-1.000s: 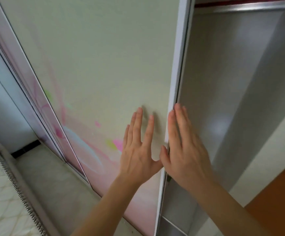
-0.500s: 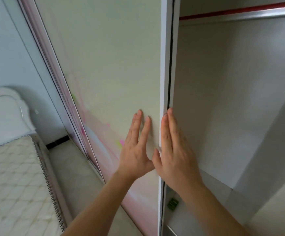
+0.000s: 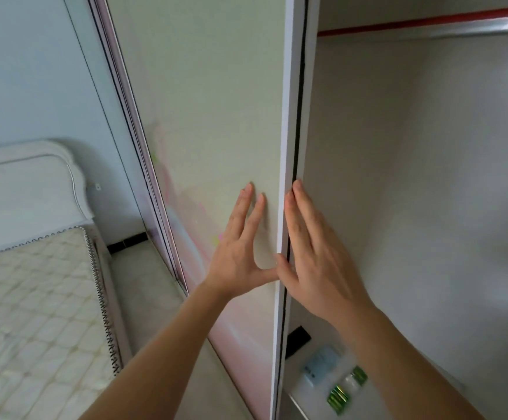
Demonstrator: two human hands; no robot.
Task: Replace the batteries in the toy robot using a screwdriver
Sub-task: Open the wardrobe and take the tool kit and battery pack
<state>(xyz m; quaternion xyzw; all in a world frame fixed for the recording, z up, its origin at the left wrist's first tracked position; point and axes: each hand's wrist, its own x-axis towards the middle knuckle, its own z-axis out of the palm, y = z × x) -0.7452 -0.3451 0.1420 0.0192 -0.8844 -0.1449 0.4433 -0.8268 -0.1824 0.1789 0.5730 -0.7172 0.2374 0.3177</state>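
Wardrobe sliding door [image 3: 216,116]: left hand [image 3: 240,256] pressed flat, fingers spread; right hand [image 3: 316,262] flat on its edge

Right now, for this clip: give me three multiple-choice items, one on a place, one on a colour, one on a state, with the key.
1. Where do the green battery packs lie?
A. On the bed
B. On the wardrobe shelf, low right of the door's edge
C. On the floor

2. What colour is the strip above the metal rail?
A. Red
B. Blue
C. Yellow

3. How are the hands placed?
A. Both clenched on a screwdriver
B. Both flat and open, the left hand on the door face, the right hand at its edge
C. Both hanging clear of the door

Key: 1 B, the packs sit on the shelf beside a pale blue packet. 2 A, the strip is plainly red. 3 B, the fingers are spread and hold nothing.
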